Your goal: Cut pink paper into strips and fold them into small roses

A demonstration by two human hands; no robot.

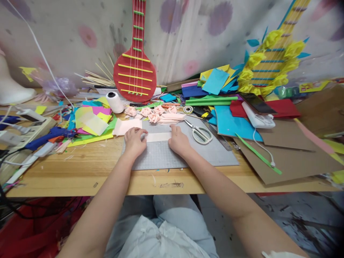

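A pale paper strip (158, 137) stretches crosswise between my two hands on a grey cutting mat (153, 156). Its left end is under the curled fingers and thumb of my left hand (134, 141). At the other end, my right hand (179, 140) has its fingers folded in and grips the strip's edge. Behind my left hand lies a pale pink sheet of paper (127, 125). Beyond the strip are several pink paper flowers (150, 115) and a stack of pink paper pieces (172, 117). Scissors (201, 135) with pale handles rest right of my right hand.
A red paper instrument (135, 73) and a yellow flowered one (271, 64) lean at the back. A thread cone (115, 103), a blue glue gun (49, 138) and a power strip (29, 134) are leftward. Brown cardboard (290, 157) lies at right.
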